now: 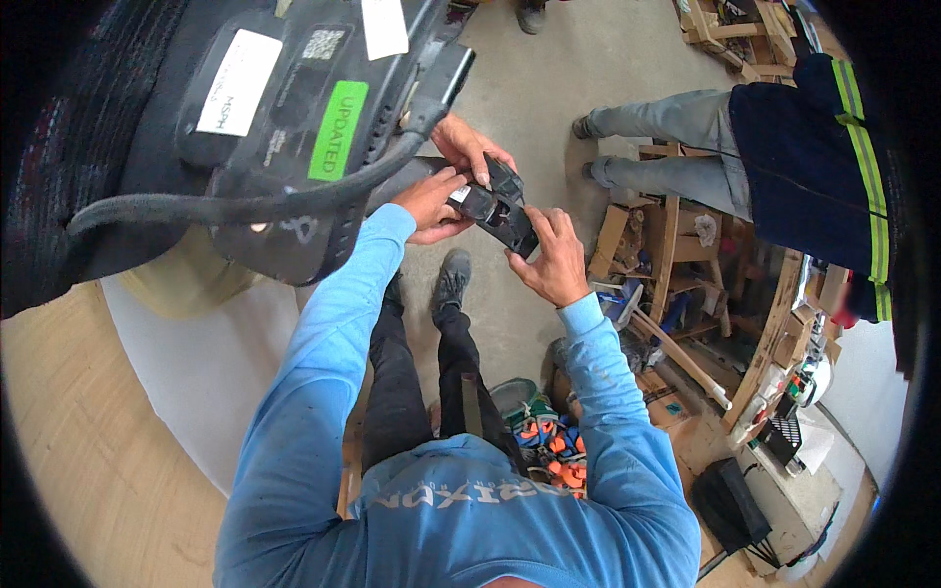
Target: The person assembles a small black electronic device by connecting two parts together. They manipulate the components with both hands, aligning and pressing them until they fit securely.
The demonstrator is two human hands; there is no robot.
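Between my two hands is a black plastic device [502,218] with a recessed opening along its middle; its exact kind I cannot make out. My left hand [426,206] closes round its near-left end, fingers on top and thumb below. At its right end my right hand [554,260] pinches the edge between thumb and fingers. Another person's hand [469,147] reaches in from above and touches a black block-shaped part [505,176] at the device's far side. That person's arm is hidden behind a large black headset-like unit.
The black unit [294,108] with labels and a thick cable [245,208] fills the upper left, close by. A person in a dark jacket [799,167] stands at right beside wooden racks [667,255]. Orange-and-blue items [554,446] lie near my legs. A white sheet [196,363] covers wood at left.
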